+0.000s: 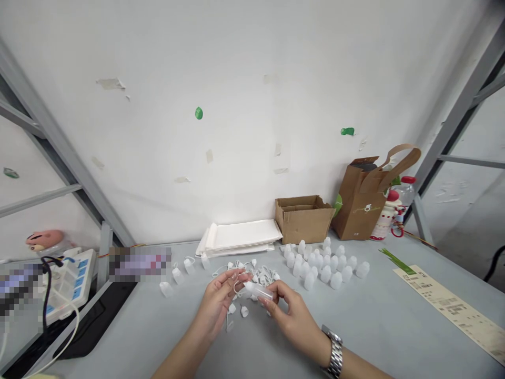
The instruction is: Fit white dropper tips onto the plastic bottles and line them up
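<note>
Over the middle of the table, my right hand [290, 310] grips a small translucent bottle-like piece [260, 291] between thumb and fingers, tilted, with its white end toward the left. Beside that end, my left hand [221, 297] is closed in a pinch on a thin white cord [235, 287]; the fingers partly hide where it leads. Behind and beneath both hands lies a pile of small white caps with cords [265, 273]. A loose white cap [244, 311] rests on the table just below the hands.
Several frosted white pieces [325, 273] stand at the right, and several corded ones [177, 275] at the left. Behind are white sheets [244, 235], a cardboard box [303, 226] and a brown paper bag [357, 210]. A power strip [74, 284] lies far left, a printed strip [450, 308] far right.
</note>
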The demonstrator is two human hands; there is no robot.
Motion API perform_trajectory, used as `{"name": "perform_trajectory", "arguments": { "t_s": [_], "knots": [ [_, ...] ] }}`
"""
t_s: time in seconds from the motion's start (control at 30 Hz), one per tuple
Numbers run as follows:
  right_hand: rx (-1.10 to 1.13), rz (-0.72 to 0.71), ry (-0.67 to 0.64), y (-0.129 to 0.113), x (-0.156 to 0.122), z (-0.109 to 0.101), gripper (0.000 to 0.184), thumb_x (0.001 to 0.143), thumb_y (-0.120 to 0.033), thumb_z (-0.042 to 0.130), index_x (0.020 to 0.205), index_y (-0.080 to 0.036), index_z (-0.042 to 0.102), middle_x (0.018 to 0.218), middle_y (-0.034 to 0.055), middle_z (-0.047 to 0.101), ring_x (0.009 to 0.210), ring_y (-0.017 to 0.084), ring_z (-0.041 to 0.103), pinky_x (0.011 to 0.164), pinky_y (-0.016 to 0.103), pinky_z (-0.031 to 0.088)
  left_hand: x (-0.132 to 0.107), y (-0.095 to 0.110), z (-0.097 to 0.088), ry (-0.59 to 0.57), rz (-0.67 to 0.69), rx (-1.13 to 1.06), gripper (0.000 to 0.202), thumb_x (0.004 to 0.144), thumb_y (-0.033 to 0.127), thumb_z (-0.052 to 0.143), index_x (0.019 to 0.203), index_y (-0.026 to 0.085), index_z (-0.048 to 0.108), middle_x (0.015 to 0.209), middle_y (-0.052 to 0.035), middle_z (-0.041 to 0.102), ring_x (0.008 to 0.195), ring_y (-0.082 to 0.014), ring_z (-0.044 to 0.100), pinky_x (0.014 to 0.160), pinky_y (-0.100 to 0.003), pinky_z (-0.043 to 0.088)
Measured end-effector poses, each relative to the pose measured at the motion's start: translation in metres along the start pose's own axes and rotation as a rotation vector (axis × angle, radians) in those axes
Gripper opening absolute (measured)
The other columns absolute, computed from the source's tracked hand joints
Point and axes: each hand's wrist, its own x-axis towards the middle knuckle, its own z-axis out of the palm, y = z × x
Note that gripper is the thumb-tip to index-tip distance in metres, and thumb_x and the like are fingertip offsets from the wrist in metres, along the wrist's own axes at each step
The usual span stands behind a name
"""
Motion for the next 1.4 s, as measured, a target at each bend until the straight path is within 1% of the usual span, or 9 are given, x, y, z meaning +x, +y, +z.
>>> {"name": "perform_trajectory", "arguments": {
  "t_s": [0.2,0.33,0.43,0.63,0.83,0.97,1.23,1.3,1.4],
  "knots": [
    [-0.025,-0.007,0.008,0.000,-0.001,-0.001,0.024,0.084,-0.040,0.049,0.074,-0.018,0.051,0.068,0.0000,0.053,0.067,0.016,0.048,0.064,0.027,0.038,-0.001,0.001,0.001,-0.001,0.008,0.020,0.029,0.059,0.032,0.077,0.080,0.013,0.068,0.080,-0.0085,0.074,0.081,-0.0191,0.066,0.079,-0.028,0.045],
    [-0.038,-0.013,0.005,-0.001,0.000,-0.002,0.023,0.084,-0.038,0.050,0.073,-0.018,0.051,0.067,-0.0002,0.053,0.066,0.016,0.049,0.063,0.026,0.038,-0.003,0.003,0.003,-0.008,0.030,0.101,0.032,0.061,0.035,0.075,0.083,0.015,0.068,0.079,-0.0093,0.074,0.083,-0.0212,0.065,0.083,-0.031,0.043],
    [-0.049,-0.013,0.001,-0.003,0.000,-0.002,0.023,0.084,-0.038,0.050,0.072,-0.019,0.050,0.066,-0.0003,0.053,0.066,0.015,0.048,0.063,0.026,0.037,-0.003,0.002,0.003,-0.003,0.051,0.155,0.034,0.061,0.037,0.074,0.086,0.015,0.067,0.078,-0.0095,0.074,0.082,-0.0230,0.065,0.082,-0.033,0.043],
    [-0.085,-0.015,0.010,-0.002,-0.002,-0.001,0.023,0.085,-0.037,0.048,0.071,-0.019,0.049,0.066,0.0003,0.053,0.067,0.016,0.049,0.063,0.026,0.037,-0.001,-0.005,-0.001,0.001,0.081,0.230,0.029,0.068,0.033,0.069,0.091,0.016,0.064,0.076,-0.0074,0.074,0.078,-0.0210,0.066,0.079,-0.032,0.044],
    [-0.109,-0.027,0.013,0.000,-0.003,0.000,0.023,0.086,-0.037,0.047,0.071,-0.019,0.048,0.067,0.0008,0.053,0.068,0.017,0.048,0.064,0.027,0.037,0.000,-0.010,-0.002,0.017,0.089,0.230,0.030,0.066,0.033,0.070,0.089,0.015,0.065,0.076,-0.0084,0.074,0.080,-0.0233,0.066,0.078,-0.032,0.046],
    [-0.106,-0.030,0.012,0.000,-0.003,0.001,0.026,0.086,-0.040,0.045,0.071,-0.020,0.048,0.067,0.0009,0.052,0.068,0.017,0.048,0.064,0.027,0.037,-0.001,-0.011,-0.001,0.025,0.084,0.245,0.030,0.065,0.034,0.071,0.088,0.015,0.066,0.078,-0.0083,0.074,0.080,-0.0241,0.067,0.078,-0.033,0.046],
    [-0.097,-0.018,0.018,0.000,-0.004,0.002,0.026,0.086,-0.041,0.046,0.071,-0.019,0.049,0.068,0.0010,0.053,0.067,0.017,0.047,0.063,0.027,0.037,-0.003,-0.009,0.002,-0.002,0.060,0.268,0.030,0.065,0.035,0.071,0.086,0.015,0.067,0.081,-0.0092,0.074,0.080,-0.0237,0.066,0.080,-0.034,0.045],
    [-0.075,-0.013,0.028,-0.001,-0.003,0.002,0.026,0.085,-0.041,0.047,0.072,-0.019,0.051,0.067,0.0008,0.053,0.068,0.017,0.049,0.063,0.027,0.038,-0.004,-0.006,0.004,-0.010,0.064,0.241,0.031,0.065,0.037,0.070,0.087,0.015,0.067,0.082,-0.0098,0.074,0.084,-0.0245,0.066,0.081,-0.034,0.045],
    [-0.032,0.001,0.046,-0.002,-0.002,0.001,0.027,0.086,-0.043,0.045,0.076,-0.019,0.053,0.066,0.0000,0.053,0.068,0.017,0.050,0.063,0.027,0.038,-0.005,-0.002,0.007,-0.037,0.071,0.163,0.036,0.068,0.044,0.066,0.088,0.014,0.068,0.088,-0.0115,0.073,0.091,-0.0252,0.064,0.086,-0.034,0.043]
  ]
}}
